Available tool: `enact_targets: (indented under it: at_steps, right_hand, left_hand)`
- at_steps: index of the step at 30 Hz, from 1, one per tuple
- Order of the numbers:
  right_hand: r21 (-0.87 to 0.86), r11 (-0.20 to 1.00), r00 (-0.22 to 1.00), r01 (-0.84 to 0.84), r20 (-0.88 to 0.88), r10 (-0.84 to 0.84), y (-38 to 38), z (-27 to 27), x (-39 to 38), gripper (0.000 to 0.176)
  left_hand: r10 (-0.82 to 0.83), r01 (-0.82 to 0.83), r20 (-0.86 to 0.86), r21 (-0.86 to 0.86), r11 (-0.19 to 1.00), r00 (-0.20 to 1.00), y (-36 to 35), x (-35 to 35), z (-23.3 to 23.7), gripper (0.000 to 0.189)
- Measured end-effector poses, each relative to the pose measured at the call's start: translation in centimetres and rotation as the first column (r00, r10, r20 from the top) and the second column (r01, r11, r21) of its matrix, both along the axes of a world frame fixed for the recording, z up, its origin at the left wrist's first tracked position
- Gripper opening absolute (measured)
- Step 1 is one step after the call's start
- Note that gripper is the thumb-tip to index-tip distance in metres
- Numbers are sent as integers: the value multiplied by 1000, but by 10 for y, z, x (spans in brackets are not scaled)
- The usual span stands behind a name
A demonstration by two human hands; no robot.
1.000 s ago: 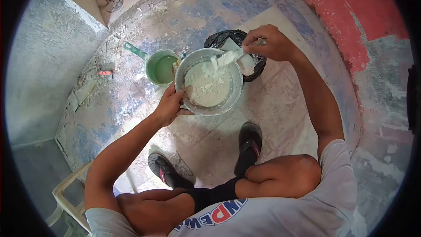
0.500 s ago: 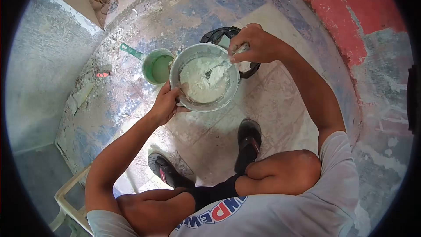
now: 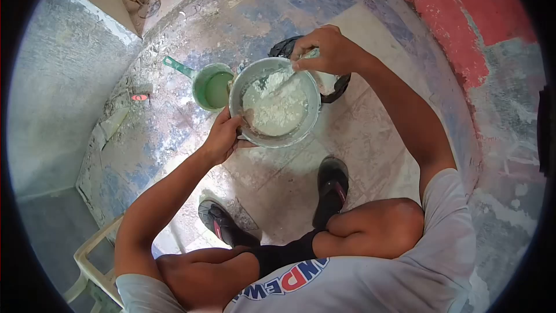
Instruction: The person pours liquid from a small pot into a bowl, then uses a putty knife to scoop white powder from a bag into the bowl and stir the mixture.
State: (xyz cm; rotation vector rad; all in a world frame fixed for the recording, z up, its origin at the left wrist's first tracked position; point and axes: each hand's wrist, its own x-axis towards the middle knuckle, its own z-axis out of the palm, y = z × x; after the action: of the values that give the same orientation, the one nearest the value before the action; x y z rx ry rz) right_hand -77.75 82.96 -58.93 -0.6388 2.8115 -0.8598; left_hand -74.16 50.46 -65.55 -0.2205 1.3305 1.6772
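My left hand [image 3: 223, 136] grips the lower left side of a round grey bowl [image 3: 314, 117], thumb at its rim and fingers underneath. Inside the bowl lies a pale wet mix with lumps of white powder [image 3: 281, 110] on it. Over the upper right rim, my right hand [image 3: 324, 52] is closed around the handle of a putty knife [image 3: 284, 88]. The knife's blade reaches down into the bowl and is partly covered with powder. Left of the bowl stands a green dipper [image 3: 200, 90] with greenish liquid in it.
A black plastic bag [image 3: 341, 88] with pale powder sits behind the bowl. A small red object [image 3: 139, 97] lies at the left, and a trowel [image 3: 145, 3] lies farther back. A plastic chair [image 3: 87, 261] stands lower left. My feet are on the stained floor below the bowl.
My right hand has moved slightly left and up, and the putty knife's blade has shifted within the bowl. The white powder lies differently, more spread and lumpy. My left hand still holds the bowl.
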Motion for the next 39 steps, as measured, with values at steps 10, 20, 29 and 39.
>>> enact_targets:
  at_steps: [10, 20, 29, 39]
  right_hand:
    - [-21, 993, 993, 116, -11, -116, -9, -4, 1, 19]
    - [51, 994, 987, 100, 120, -106, -5, -6, 2, 19]
    - [153, 987, 981, -54, 192, 24, -21, 13, 37, 19]
    - [131, 988, 996, 81, -35, -77, 11, 9, 48, 20]
  left_hand:
    - [-28, 28, -2, -16, 999, 1000, -1, -1, 0, 56]
    - [-10, 10, -4, -32, 999, 1000, 2, -2, -3, 51]
    - [25, -25, -19, -14, 1000, 1000, 2, -4, -5, 46]
    - [46, -47, -25, -35, 998, 999, -1, -5, -2, 46]
